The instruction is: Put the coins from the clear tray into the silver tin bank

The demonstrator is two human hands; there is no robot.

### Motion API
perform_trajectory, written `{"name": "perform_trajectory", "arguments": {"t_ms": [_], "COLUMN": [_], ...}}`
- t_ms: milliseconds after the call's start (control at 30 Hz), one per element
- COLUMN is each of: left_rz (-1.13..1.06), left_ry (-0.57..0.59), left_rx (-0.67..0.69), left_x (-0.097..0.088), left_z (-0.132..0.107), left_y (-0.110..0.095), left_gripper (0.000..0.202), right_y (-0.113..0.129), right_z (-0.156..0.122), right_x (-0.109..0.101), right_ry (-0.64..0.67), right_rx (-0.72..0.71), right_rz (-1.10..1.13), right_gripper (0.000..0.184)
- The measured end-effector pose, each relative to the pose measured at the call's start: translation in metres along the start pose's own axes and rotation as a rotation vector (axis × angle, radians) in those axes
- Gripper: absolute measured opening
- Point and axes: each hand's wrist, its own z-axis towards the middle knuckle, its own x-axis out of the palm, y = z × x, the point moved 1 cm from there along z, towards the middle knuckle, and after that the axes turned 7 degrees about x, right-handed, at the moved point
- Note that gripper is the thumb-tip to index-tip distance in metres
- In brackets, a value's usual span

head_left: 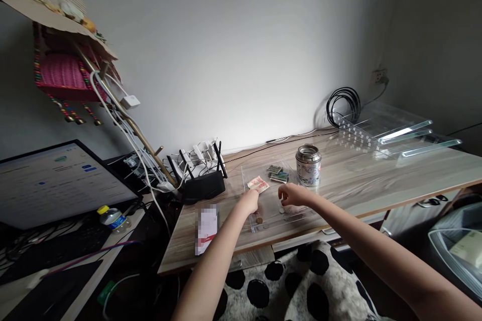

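Note:
A clear plastic tray (301,219) lies on the desk in front of me, with folded banknotes and coins in it. My left hand (250,202) is closed at the near edge of a red banknote (259,185); whatever is in its fingers is hidden. Below that hand lies a brass-coloured coin (259,220). My right hand (292,194) is curled in a pinch above a silver coin (281,210), and I cannot make out anything between its fingertips. Green banknotes (279,177) sit farther back. Behind my right hand stands a round metal tin (308,166).
At the left are a black router (203,186), a phone-like slab (207,228), a monitor (64,180) and a yellow-capped bottle (113,218). Clear acrylic panels (391,133) and a coil of black cable (343,105) occupy the right back. The desk's front edge (350,215) is close to me.

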Motion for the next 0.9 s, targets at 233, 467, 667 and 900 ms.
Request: {"name": "perform_trajectory", "arguments": {"t_ms": [233, 467, 667, 900], "left_rz": [0.127, 0.142, 0.448, 0.778], "left_ry": [0.045, -0.002, 0.159, 0.378], "left_rx": [0.048, 0.183, 0.207, 0.285], "left_x": [-0.007, 0.000, -0.003, -0.003], "left_z": [-0.001, 0.003, 0.006, -0.005], "left_y": [-0.003, 0.002, -0.003, -0.012], "left_gripper": [0.033, 0.032, 0.034, 0.025], "right_y": [0.015, 0.018, 0.008, -0.006], "right_z": [-0.002, -0.003, -0.011, -0.015], "right_x": [0.009, 0.013, 0.006, -0.002], "right_ry": [0.085, 0.034, -0.029, 0.068], "right_rx": [-0.023, -0.026, -0.040, -0.024], "right_rz": [-0.089, -0.162, -0.030, -0.009], "right_gripper": [0.024, 0.020, 0.016, 0.033]}}
